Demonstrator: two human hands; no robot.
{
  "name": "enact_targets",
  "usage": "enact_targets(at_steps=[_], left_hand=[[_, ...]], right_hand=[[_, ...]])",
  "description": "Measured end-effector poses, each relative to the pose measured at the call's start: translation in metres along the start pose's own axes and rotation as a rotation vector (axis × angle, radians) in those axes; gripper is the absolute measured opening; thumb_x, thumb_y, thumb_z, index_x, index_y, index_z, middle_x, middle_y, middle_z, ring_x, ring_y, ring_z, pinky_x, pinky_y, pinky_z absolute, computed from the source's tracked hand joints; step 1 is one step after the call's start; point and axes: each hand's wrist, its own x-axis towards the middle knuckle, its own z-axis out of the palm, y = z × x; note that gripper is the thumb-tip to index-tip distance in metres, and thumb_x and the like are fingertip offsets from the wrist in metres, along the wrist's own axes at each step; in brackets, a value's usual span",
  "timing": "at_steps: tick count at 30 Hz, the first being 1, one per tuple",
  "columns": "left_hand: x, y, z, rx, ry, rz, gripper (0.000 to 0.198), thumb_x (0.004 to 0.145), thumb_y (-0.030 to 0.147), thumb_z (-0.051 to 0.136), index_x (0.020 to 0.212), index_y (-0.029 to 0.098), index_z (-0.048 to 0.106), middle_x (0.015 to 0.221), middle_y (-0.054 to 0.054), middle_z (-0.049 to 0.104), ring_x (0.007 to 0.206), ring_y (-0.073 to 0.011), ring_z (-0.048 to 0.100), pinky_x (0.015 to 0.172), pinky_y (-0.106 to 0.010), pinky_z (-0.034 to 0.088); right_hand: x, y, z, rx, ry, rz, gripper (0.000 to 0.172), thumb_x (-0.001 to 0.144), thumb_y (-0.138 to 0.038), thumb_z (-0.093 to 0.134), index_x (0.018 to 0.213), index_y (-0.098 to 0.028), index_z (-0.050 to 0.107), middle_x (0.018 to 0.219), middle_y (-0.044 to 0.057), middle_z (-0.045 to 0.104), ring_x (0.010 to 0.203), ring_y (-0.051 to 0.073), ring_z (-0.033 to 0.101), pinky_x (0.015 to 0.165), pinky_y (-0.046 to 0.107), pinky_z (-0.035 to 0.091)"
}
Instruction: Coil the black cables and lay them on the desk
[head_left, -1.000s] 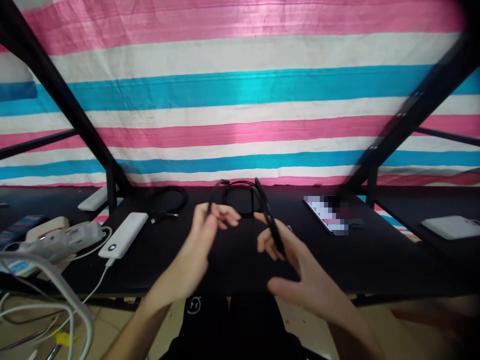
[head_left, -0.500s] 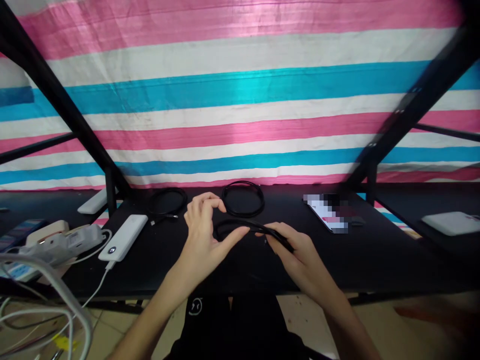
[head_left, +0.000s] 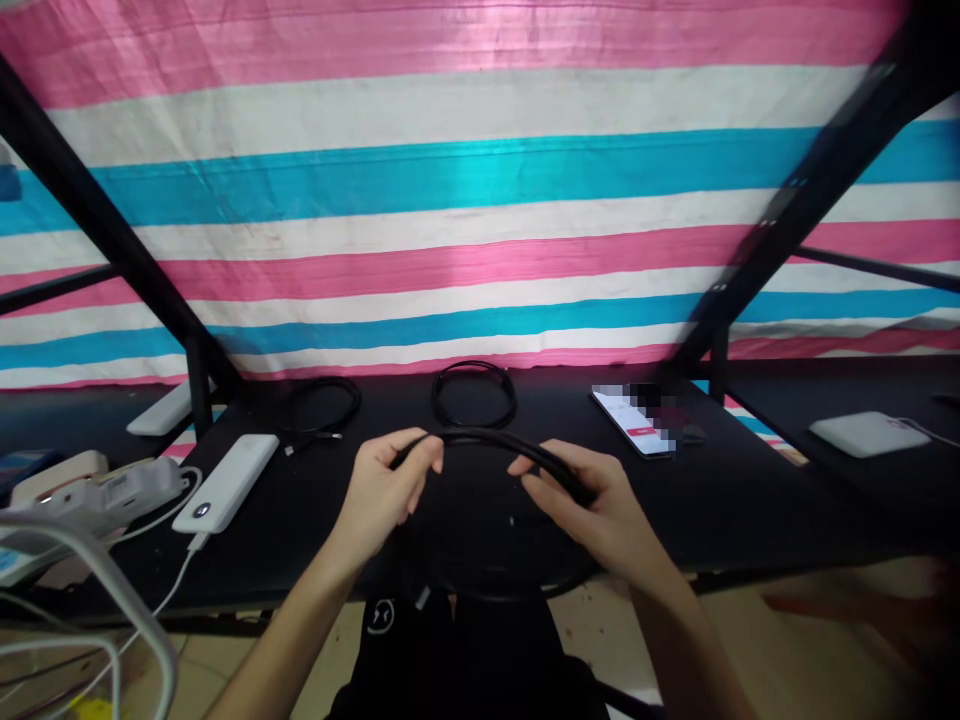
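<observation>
A looped black cable (head_left: 484, 436) arches between my two hands above the near part of the black table. My left hand (head_left: 386, 485) pinches it at the left end of the arch, thumb against fingers. On the other side my right hand (head_left: 589, 500) has its fingers closed around the same cable. The lower part of the loop hangs towards my lap, and a metal plug (head_left: 423, 597) dangles below my left hand. Behind my hands lie a coiled black cable (head_left: 474, 395) and, further left, another black cable (head_left: 319, 405) with its plugs showing.
A white power bank (head_left: 226, 484) with a white lead stands left, beside a white power strip (head_left: 142, 490) with plugs. A phone (head_left: 634, 420) with a lit screen lies right. Black frame posts (head_left: 127, 250) slope up on both sides before a striped sheet (head_left: 450, 180).
My left hand, open half a second ago, has closed on the black cable. The loop is spread wider and hangs lower between my hands. The view has shifted slightly right.
</observation>
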Motion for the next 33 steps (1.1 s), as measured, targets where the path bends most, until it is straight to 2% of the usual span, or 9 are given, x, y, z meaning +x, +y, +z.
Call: enact_targets(at_steps=[3, 9, 11, 16, 20, 22, 25, 30, 33], left_hand=[[0.006, -0.005, 0.001, -0.252, 0.094, -0.029, 0.041, 0.079, 0.051, 0.061, 0.061, 0.015, 0.052, 0.033, 0.010, 0.028, 0.029, -0.0006, 0.017, 0.032, -0.014, 0.012], [0.010, -0.006, 0.006, -0.530, -0.060, -0.185, 0.047, 0.074, 0.041, 0.071, 0.053, 0.018, 0.035, 0.031, 0.012, 0.024, 0.025, -0.0011, 0.016, 0.027, -0.014, 0.011], [0.012, -0.008, 0.006, -0.583, 0.036, -0.208, 0.051, 0.073, 0.036, 0.072, 0.052, 0.019, 0.029, 0.032, 0.012, 0.024, 0.023, -0.0013, 0.017, 0.025, -0.015, 0.010], [0.023, -0.026, 0.011, -0.781, 0.314, -0.202, 0.052, 0.075, 0.031, 0.068, 0.049, 0.019, 0.024, 0.032, 0.012, 0.025, 0.023, -0.0009, 0.020, 0.026, -0.017, 0.014], [0.031, -0.043, 0.026, -0.866, 0.441, -0.193, 0.047, 0.075, 0.028, 0.067, 0.051, 0.019, 0.027, 0.034, 0.012, 0.025, 0.027, -0.0010, 0.020, 0.028, -0.016, 0.016], [0.032, -0.048, 0.029, -0.883, 0.401, -0.198, 0.047, 0.074, 0.027, 0.068, 0.051, 0.019, 0.027, 0.034, 0.011, 0.026, 0.029, -0.0015, 0.023, 0.030, -0.015, 0.021], [0.029, -0.050, 0.017, -0.914, 0.214, -0.217, 0.043, 0.074, 0.027, 0.069, 0.052, 0.019, 0.033, 0.034, 0.011, 0.027, 0.029, -0.0024, 0.023, 0.030, -0.015, 0.024], [0.021, -0.049, -0.019, -0.685, -0.179, -0.372, 0.024, 0.075, 0.035, 0.068, 0.085, 0.017, 0.056, 0.035, 0.014, 0.029, 0.027, -0.0040, 0.012, 0.025, -0.015, 0.019], [0.015, -0.040, -0.024, -0.451, -0.173, -0.424, 0.036, 0.073, 0.039, 0.071, 0.097, 0.018, 0.056, 0.035, 0.014, 0.029, 0.027, -0.0039, 0.014, 0.026, -0.015, 0.017]], right_hand=[[0.006, 0.013, 0.000, 0.245, 0.049, 0.104, 0.024, 0.086, -0.039, 0.058, 0.091, -0.017, 0.068, 0.040, -0.010, 0.030, 0.031, 0.004, 0.021, 0.032, 0.018, 0.017], [0.025, 0.032, 0.008, 0.541, 0.339, 0.126, 0.030, 0.080, -0.041, 0.067, 0.095, -0.015, 0.069, 0.037, -0.013, 0.022, 0.030, 0.002, 0.013, 0.031, 0.017, 0.013], [0.029, 0.037, 0.014, 0.649, 0.360, 0.166, 0.030, 0.080, -0.041, 0.068, 0.096, -0.016, 0.068, 0.037, -0.013, 0.023, 0.031, 0.002, 0.013, 0.030, 0.016, 0.015], [0.026, 0.053, 0.040, 0.734, 0.183, 0.317, 0.029, 0.079, -0.044, 0.068, 0.081, -0.016, 0.063, 0.040, -0.012, 0.027, 0.034, 0.003, 0.023, 0.038, 0.016, 0.033], [0.022, 0.063, 0.060, 0.842, 0.346, 0.354, 0.032, 0.075, -0.047, 0.071, 0.083, -0.018, 0.058, 0.042, -0.013, 0.026, 0.034, 0.003, 0.022, 0.039, 0.015, 0.033], [0.026, 0.066, 0.055, 0.881, 0.412, 0.391, 0.034, 0.071, -0.048, 0.073, 0.083, -0.019, 0.058, 0.041, -0.014, 0.025, 0.033, 0.003, 0.015, 0.032, 0.014, 0.022], [0.033, 0.069, 0.031, 0.895, 0.382, 0.438, 0.033, 0.069, -0.045, 0.073, 0.082, -0.017, 0.061, 0.037, -0.013, 0.022, 0.033, 0.004, 0.008, 0.029, 0.016, 0.010], [0.028, 0.062, 0.001, 0.839, 0.130, 0.521, 0.033, 0.071, -0.045, 0.071, 0.083, -0.015, 0.064, 0.038, -0.014, 0.020, 0.036, 0.003, 0.004, 0.032, 0.016, 0.007], [0.016, 0.047, 0.006, 0.648, -0.047, 0.564, 0.033, 0.076, -0.046, 0.069, 0.088, -0.015, 0.065, 0.042, -0.013, 0.021, 0.037, 0.002, 0.008, 0.035, 0.015, 0.006]])
